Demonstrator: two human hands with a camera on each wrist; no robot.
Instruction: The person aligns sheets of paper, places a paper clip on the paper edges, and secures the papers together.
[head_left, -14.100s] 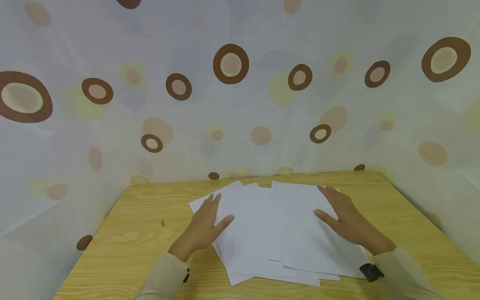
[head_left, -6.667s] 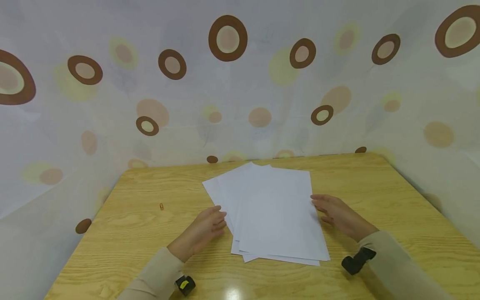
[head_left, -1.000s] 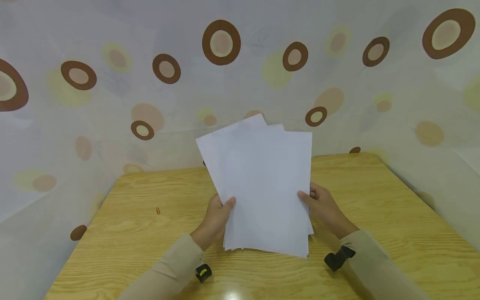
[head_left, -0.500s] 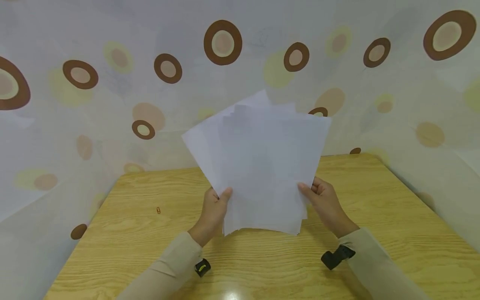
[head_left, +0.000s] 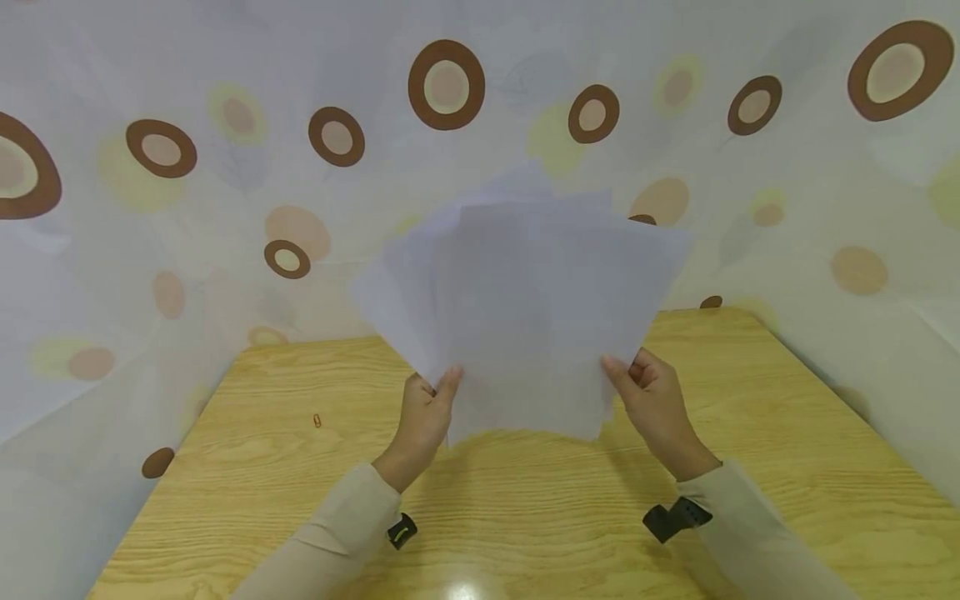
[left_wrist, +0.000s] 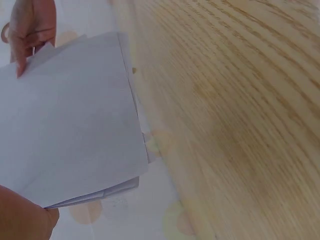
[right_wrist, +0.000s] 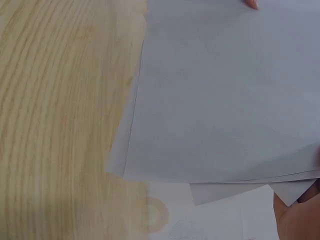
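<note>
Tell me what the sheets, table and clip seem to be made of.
Sheets: most likely plain paper, white and matte, judging by the thin edges.
Table: wood or wood-look laminate, from the yellowish grain; the glare spot suggests a slight sheen.
Clip: perhaps coated metal wire, given its reddish loop; too small to judge its finish.

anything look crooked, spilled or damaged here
The white paper sheets, held up by the left hand and right hand, are askew: they fan out at the top instead of lining up. A lone red paper clip lies on the wooden table, off to the left. No spill or tear shows.
</note>
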